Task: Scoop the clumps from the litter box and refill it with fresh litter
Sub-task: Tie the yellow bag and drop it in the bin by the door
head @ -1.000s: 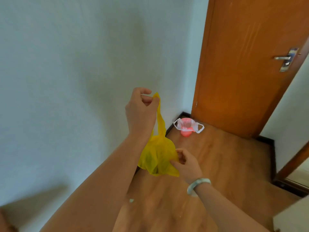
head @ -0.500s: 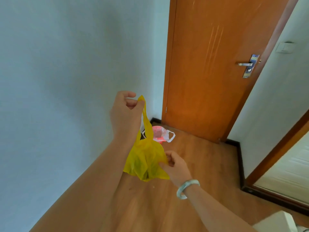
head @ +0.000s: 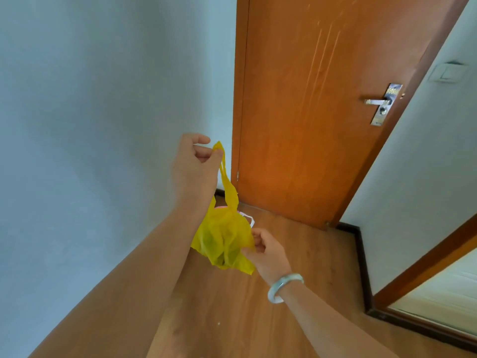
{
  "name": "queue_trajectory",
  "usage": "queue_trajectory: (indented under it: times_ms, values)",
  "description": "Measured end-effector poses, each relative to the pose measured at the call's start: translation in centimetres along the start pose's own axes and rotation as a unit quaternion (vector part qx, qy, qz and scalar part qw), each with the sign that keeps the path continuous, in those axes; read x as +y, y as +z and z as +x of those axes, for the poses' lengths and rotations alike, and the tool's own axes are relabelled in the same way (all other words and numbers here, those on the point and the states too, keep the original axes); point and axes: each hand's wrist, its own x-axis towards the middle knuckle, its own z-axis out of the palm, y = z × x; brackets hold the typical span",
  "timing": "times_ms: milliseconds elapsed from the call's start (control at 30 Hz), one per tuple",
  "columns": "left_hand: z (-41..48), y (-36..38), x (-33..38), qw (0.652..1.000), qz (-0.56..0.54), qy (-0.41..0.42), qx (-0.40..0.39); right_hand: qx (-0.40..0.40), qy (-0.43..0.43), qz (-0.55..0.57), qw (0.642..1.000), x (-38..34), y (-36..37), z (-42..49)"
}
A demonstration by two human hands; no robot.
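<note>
A yellow plastic bag (head: 223,239) hangs in the air above the wooden floor, bulging at the bottom. My left hand (head: 195,167) pinches one of its long handles, held up high. My right hand (head: 267,250), with a pale bangle on the wrist, pinches the bag's right side lower down. No litter box, scoop or litter is in view.
A closed orange wooden door (head: 317,107) with a metal handle (head: 379,103) stands ahead. A pink bin with a white bag liner (head: 246,215) sits in the corner, mostly hidden behind the yellow bag. White walls run left and right; a second doorway (head: 438,298) opens at the right.
The view has swung right and moved closer to the door. Both hands keep their hold on the yellow bag, which now covers most of the pink bin.
</note>
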Motion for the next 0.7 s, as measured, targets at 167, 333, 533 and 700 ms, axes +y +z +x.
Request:
queue_trajectory:
  times_ms: [167, 333, 533, 700]
  values:
    - [7.8, 3.7, -4.4, 0.999, -0.004, -0.012, -0.032, 0.029, 0.009, -0.002, 1.0, 0.6, 1.4, 8.4]
    - [14.7, 7.1, -8.0, 0.998, 0.022, -0.019, -0.054, 0.051, 0.041, -0.006, 0.998, 1.1, 2.9, 16.2]
    - [22.3, 11.7, -11.6, 0.997, 0.031, -0.019, -0.066, 0.055, 0.049, -0.013, 0.997, 1.9, 3.5, 25.1]
    - [27.6, 16.4, -15.2, 0.997, 0.026, -0.023, -0.069, 0.046, 0.057, -0.034, 0.997, 3.4, 2.4, 33.1]
